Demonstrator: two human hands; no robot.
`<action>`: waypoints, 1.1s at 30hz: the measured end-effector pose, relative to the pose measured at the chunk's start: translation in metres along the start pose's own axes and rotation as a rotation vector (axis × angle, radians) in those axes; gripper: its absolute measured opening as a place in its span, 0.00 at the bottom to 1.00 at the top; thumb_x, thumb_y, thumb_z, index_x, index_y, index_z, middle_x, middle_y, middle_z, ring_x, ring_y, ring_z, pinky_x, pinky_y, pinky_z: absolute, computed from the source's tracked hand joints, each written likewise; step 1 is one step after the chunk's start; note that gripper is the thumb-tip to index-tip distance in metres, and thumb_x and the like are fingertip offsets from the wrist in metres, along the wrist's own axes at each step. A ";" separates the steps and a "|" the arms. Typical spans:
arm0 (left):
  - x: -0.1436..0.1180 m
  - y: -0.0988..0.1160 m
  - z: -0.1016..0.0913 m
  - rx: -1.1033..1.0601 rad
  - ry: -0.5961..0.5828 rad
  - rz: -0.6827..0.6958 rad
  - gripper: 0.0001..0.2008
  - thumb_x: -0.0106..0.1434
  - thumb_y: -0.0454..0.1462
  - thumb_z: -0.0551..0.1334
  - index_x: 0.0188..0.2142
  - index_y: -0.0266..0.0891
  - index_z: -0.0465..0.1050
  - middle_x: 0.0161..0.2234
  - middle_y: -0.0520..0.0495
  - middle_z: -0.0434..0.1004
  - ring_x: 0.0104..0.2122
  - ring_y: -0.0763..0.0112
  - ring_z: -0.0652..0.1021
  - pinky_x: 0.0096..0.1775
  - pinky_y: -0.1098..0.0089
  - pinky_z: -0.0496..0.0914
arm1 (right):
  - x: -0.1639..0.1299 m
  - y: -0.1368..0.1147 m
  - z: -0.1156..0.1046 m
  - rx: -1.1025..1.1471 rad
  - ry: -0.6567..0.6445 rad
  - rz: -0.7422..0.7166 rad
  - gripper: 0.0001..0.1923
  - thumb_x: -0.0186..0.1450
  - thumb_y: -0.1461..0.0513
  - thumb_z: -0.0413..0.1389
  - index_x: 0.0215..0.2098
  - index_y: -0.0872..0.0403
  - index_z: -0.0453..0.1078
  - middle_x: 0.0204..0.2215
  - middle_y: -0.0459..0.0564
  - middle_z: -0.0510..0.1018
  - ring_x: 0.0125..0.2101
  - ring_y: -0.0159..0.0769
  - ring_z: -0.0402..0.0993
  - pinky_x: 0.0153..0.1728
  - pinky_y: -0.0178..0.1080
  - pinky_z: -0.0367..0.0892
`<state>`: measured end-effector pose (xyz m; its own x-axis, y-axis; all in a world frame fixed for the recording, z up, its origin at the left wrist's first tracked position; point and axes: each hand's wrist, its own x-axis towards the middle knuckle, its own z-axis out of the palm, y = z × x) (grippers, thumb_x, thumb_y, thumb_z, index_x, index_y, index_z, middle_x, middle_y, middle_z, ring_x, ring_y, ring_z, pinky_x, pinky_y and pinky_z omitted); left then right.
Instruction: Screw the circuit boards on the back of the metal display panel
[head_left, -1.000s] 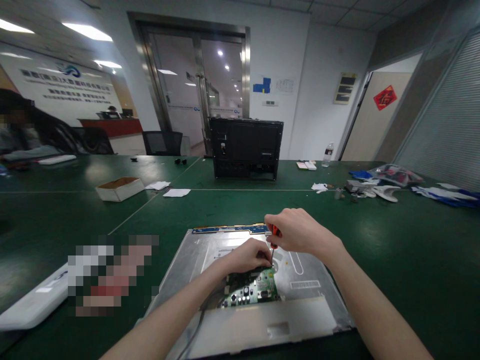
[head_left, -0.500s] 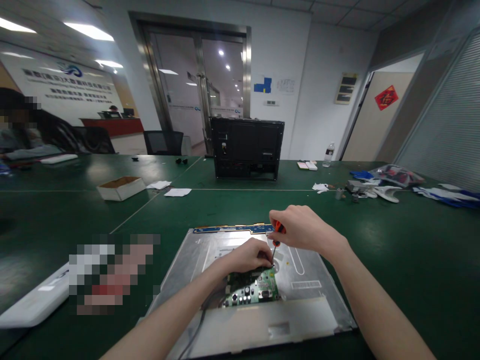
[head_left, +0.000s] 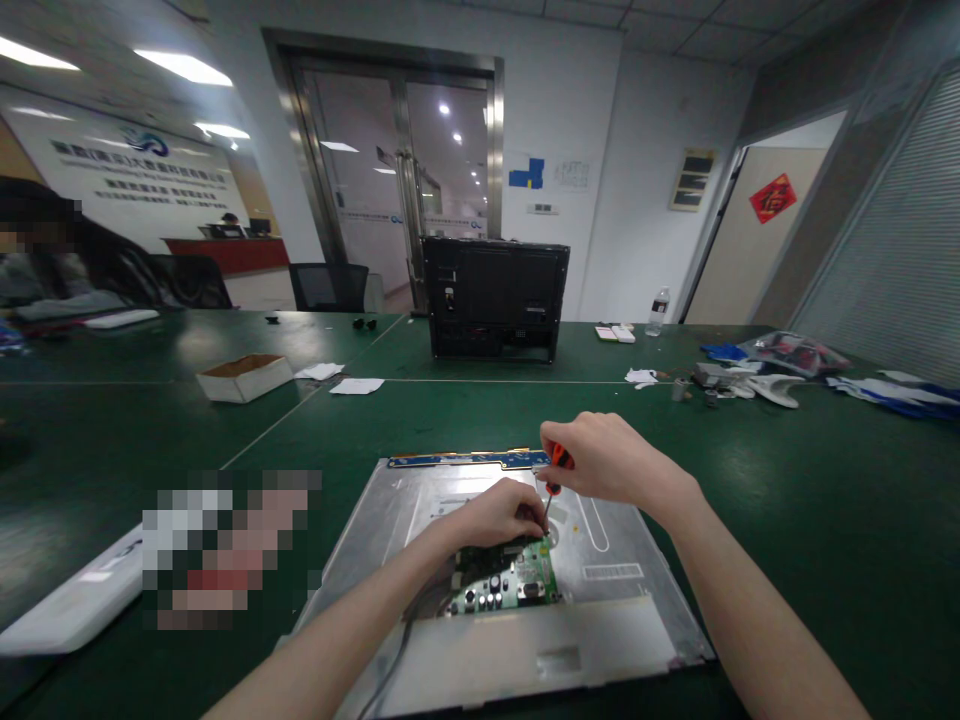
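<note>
My right hand is closed around the orange-and-black handle of a screwdriver, which stands nearly upright, shaft pointing down. Its tip reaches the far right corner of a green circuit board. At that same corner, the fingers of my left hand are pinched together close beside the shaft; what they hold, if anything, is hidden. The board lies on the metal back of a flat display panel, partly covered by my left hand and forearm. A narrow blue circuit strip runs along the panel's far edge.
A dark cable crosses the panel's near left part. Farther back stand a black monitor housing, an open cardboard box and a bottle. Gloves and small parts lie right; a white casing lies left. A person sits far left.
</note>
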<state>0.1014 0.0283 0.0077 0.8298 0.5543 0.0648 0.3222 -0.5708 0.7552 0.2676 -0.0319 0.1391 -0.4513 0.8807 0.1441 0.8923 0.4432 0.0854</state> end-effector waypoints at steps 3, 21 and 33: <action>0.000 -0.002 0.000 0.009 -0.010 0.005 0.04 0.55 0.28 0.65 0.30 0.36 0.78 0.26 0.51 0.78 0.28 0.71 0.75 0.32 0.76 0.66 | 0.000 0.000 0.001 0.003 0.021 -0.009 0.10 0.61 0.53 0.57 0.34 0.51 0.69 0.26 0.47 0.76 0.27 0.36 0.72 0.21 0.34 0.47; 0.000 -0.002 -0.001 0.032 -0.013 0.015 0.05 0.55 0.28 0.63 0.30 0.36 0.78 0.26 0.51 0.77 0.28 0.72 0.74 0.31 0.77 0.65 | 0.002 -0.003 0.005 0.006 -0.044 -0.042 0.09 0.60 0.56 0.57 0.36 0.50 0.68 0.28 0.46 0.77 0.29 0.36 0.73 0.22 0.35 0.49; 0.001 -0.006 0.000 -0.018 -0.028 0.027 0.08 0.54 0.26 0.61 0.31 0.35 0.79 0.28 0.50 0.78 0.29 0.70 0.75 0.32 0.76 0.66 | 0.001 -0.001 0.007 0.028 -0.033 -0.063 0.07 0.59 0.58 0.57 0.36 0.50 0.67 0.28 0.46 0.77 0.28 0.35 0.71 0.22 0.35 0.47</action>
<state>0.1005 0.0323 0.0027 0.8507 0.5213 0.0676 0.2913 -0.5746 0.7648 0.2665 -0.0306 0.1317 -0.5064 0.8556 0.1070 0.8623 0.5022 0.0652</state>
